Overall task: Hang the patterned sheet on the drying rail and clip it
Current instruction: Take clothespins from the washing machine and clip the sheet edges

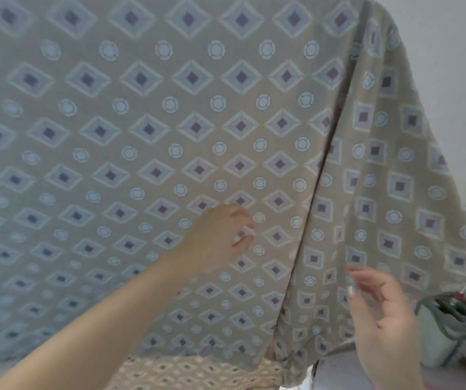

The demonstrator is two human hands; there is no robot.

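The patterned sheet (170,122), beige with diamond and circle motifs, hangs in front of me and fills most of the head view. Its right part drapes down in a fold (389,192). The rail is hidden under the cloth at the top. My left hand (220,235) reaches forward and touches the flat face of the sheet, fingers curled with something small and white at the fingertips; I cannot tell what it is. My right hand (383,319) hovers at the lower right, fingers apart, just in front of the draped fold, holding nothing.
A white wall (456,66) stands at the right. Below it is a metal frame with green and red items (456,313). More patterned cloth (192,372) lies bunched at the bottom under the hanging sheet.
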